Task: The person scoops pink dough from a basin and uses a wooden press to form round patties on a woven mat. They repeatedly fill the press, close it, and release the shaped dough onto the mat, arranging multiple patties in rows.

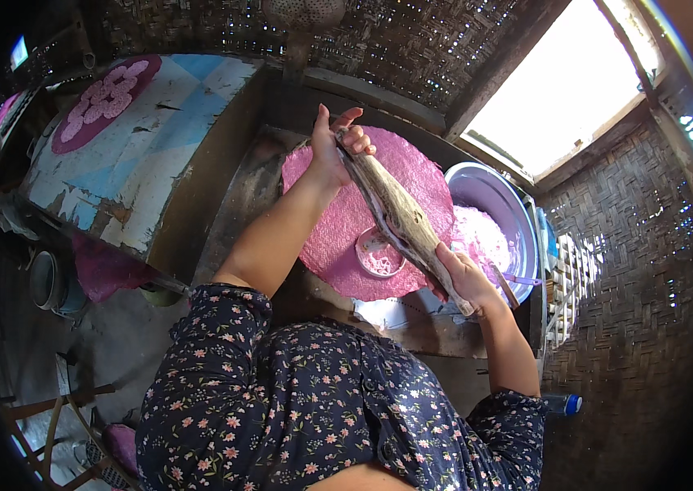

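Pink round sheet (pixel 338 237), thin & lacy, lies flat under both hands on a dark work surface (pixel 248 196). Left hand (pixel 332 147) grips the far end of a long wooden roller (pixel 400 217), right hand (pixel 463 278) closes on the near end, so the roller sits diagonal over the sheet. Step in hand looks like rolling/lifting the sheet; next move prob. needs even pressure from both ends. Small round dish (pixel 379 254) w/ pink bits sits between the hands; a lilac basin (pixel 498 200) is just beyond the right hand.

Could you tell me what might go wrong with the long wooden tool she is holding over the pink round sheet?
The left hand grips only the wooden tool's far tip, so it might slip. The small bowl sits right beneath the tool on the pink sheet and could be knocked. The right hand works close to the basin.
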`<state>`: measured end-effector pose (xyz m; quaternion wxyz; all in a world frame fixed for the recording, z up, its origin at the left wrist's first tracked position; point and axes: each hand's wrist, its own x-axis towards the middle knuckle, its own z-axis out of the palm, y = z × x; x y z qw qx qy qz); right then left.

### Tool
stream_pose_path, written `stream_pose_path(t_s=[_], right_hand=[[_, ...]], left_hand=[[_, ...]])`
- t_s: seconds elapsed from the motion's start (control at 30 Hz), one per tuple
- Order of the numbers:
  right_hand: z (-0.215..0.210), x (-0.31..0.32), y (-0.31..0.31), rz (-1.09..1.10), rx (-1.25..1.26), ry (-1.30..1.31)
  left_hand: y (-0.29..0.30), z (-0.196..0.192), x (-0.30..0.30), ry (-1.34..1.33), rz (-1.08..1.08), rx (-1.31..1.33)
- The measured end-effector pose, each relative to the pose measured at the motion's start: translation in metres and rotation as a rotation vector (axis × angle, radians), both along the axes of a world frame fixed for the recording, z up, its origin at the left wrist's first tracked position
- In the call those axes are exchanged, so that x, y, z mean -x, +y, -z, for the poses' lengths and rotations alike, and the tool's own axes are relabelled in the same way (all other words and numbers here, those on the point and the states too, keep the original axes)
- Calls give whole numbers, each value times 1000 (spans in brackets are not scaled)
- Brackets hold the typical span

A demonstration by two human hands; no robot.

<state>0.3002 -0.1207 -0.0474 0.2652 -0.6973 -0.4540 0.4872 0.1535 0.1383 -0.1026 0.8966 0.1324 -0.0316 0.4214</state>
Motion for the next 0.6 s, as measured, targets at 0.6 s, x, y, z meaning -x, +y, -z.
stream_pose_path(t_s=[0.6], right_hand=[[-15, 9, -43, 122, -62, -5]], left_hand=[[-8, -12, -19, 238, 175, -274]])
